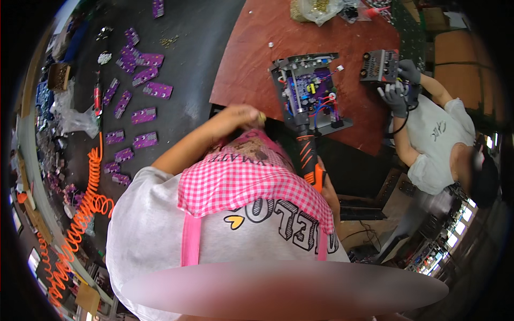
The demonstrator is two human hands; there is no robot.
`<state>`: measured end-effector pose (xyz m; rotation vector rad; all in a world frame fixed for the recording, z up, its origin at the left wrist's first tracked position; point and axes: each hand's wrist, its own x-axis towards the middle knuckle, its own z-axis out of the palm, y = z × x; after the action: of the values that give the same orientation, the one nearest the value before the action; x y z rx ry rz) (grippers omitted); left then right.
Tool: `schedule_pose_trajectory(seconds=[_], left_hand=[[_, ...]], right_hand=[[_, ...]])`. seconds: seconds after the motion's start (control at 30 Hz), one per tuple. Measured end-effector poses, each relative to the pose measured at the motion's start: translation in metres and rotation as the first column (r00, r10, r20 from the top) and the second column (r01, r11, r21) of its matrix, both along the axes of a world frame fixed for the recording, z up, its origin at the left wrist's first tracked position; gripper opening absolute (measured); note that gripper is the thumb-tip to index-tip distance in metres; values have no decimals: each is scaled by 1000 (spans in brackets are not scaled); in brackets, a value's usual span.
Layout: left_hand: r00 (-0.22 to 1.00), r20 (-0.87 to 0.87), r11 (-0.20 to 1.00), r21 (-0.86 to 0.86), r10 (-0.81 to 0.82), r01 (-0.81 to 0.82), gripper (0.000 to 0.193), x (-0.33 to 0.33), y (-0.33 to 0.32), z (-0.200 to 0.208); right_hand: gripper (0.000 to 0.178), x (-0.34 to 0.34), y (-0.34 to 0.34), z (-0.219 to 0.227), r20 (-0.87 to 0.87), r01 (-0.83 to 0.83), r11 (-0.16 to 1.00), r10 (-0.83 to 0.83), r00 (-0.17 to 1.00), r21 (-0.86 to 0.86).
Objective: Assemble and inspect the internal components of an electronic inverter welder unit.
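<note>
My right hand (329, 193) is closed round the handle of an orange-and-black power screwdriver (307, 155). The tool points away from me, and its dark front end reaches over the near edge of an open metal chassis (282, 85). Inside the chassis lies a purple circuit board (309, 88) with blue, red and black wires. In front of my apron, my left hand (243, 115) is closed, with a small yellowish bit showing at its fingertips; I cannot make out what it is. The screwdriver's tip is hard to tell from the chassis parts.
A reddish board (246, 64) lies under the chassis. Several purple circuit boards (144, 115) are scattered on the dark table at left, beside a red tool (98, 99) on an orange coiled hose (92, 182). At right, a co-worker's gloved hands (399, 91) hold a boxy device (379, 66). Plastic bags (320, 9) lie at the back.
</note>
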<state>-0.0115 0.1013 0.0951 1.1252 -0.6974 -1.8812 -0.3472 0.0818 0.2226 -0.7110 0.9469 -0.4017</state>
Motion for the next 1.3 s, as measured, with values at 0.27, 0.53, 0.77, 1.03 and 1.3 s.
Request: schedule_pose_trajectory(seconds=[0.27, 0.53, 0.77, 1.03, 1.3], left_hand=[[871, -269, 909, -43, -411, 415, 55, -65, -45, 61], [921, -371, 992, -7, -123, 129, 56, -69, -45, 97], [645, -66, 647, 10, 761, -762, 53, 35, -106, 71], [616, 588, 846, -277, 524, -456, 50, 105, -149, -85], [198, 873, 893, -418, 445, -167, 72, 70, -165, -79]], right_hand=[[85, -7, -14, 23, -324, -306, 947, 260, 909, -99], [76, 4, -32, 34, -149, -302, 893, 266, 952, -334], [99, 48, -85, -63, -366, 91, 623, -564, 740, -777], [94, 54, -87, -75, -303, 68, 492, -633, 713, -868], [83, 38, -124, -65, -188, 138, 531, -513, 838, -836]])
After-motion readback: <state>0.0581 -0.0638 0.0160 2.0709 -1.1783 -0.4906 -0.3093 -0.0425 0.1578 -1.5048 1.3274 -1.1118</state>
